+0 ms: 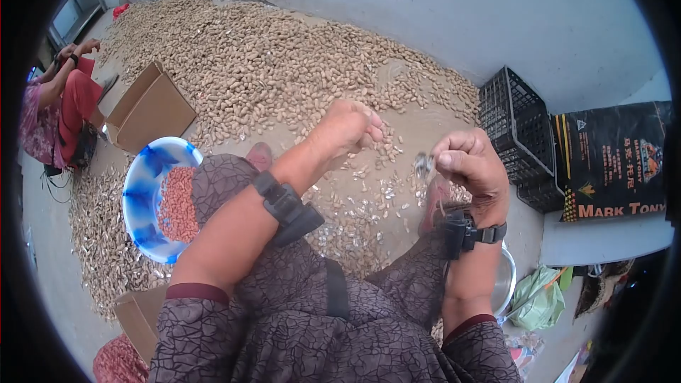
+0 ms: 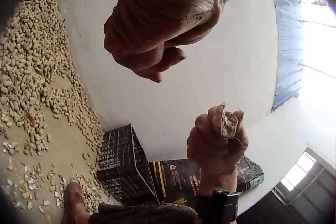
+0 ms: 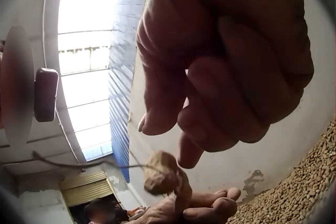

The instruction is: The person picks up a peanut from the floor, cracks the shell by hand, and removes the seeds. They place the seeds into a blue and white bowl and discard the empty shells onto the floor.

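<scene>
My left hand (image 1: pixel 351 128) is in the air left of centre, fingers curled in, with no object showing between them. To its right my right hand (image 1: pixel 472 159) is raised too, its fingers bent. Close off its thumb tip is a blurred pale peanut pod (image 1: pixel 423 164). In the left wrist view the pod overlaps the right fingertips. The right wrist view shows it just beyond the index fingertip, thin stem trailing, with a gap to the thumb; I cannot tell whether the fingers hold it. There my left hand (image 3: pixel 212 205) lies behind the pod.
Unshelled peanuts (image 1: pixel 248 64) spread along the wall. A blue-and-white basin (image 1: pixel 131 198) holds pink kernels (image 1: pixel 179 206), near an open cardboard box (image 1: pixel 152 110). Black crates (image 1: pixel 521 128) and a printed black sack (image 1: pixel 610 163) stand right. Another person (image 1: pixel 57 113) sits far left.
</scene>
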The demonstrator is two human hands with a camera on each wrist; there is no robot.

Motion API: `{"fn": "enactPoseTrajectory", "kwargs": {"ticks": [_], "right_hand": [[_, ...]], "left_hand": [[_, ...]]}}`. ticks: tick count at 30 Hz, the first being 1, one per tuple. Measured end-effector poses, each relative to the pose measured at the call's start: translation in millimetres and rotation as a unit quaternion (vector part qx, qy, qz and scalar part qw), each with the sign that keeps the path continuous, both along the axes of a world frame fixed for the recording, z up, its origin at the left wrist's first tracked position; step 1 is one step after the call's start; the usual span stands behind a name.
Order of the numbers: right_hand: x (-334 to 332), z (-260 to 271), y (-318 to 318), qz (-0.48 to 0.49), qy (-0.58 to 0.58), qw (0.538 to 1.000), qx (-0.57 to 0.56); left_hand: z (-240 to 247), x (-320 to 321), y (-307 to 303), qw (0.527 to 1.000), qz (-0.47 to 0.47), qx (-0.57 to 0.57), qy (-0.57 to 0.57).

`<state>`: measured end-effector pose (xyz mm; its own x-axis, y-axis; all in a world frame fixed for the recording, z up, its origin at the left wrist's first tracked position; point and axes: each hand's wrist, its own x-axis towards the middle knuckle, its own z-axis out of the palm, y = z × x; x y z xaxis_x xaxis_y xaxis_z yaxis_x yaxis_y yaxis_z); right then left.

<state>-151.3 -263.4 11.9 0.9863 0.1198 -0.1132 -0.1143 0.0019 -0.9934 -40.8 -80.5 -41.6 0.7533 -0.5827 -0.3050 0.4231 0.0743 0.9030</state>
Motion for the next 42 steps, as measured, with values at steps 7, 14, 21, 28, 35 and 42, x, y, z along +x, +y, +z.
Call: {"fn": "enactPoseTrajectory", "kwargs": {"ticks": [7, 14, 21, 28, 35, 42], "right_hand": [[11, -2, 8, -0.104, 0.042, 0.993, 0.03], [31, -28, 31, -0.196, 0.075, 0.977, 0.022], [41, -42, 47, -0.233, 0.093, 0.967, -0.043], [40, -33, 53, -0.224, 0.07, 0.972, -0.018], [40, -40, 50, -0.203, 0.027, 0.977, -0.06], [34, -33, 47, -0.207, 0.007, 0.978, 0.001]], "left_hand": [[7, -5, 3, 0.993, -0.098, -0.061, 0.001], [10, -27, -11, 0.982, -0.109, -0.087, -0.125], [-2, -24, -17, 0.979, -0.099, 0.06, -0.168], [-8, -24, -18, 0.976, -0.083, 0.008, -0.201], [-3, -22, -10, 0.979, -0.127, -0.143, -0.069], [0, -15, -5, 0.97, -0.115, -0.21, 0.031]]}}
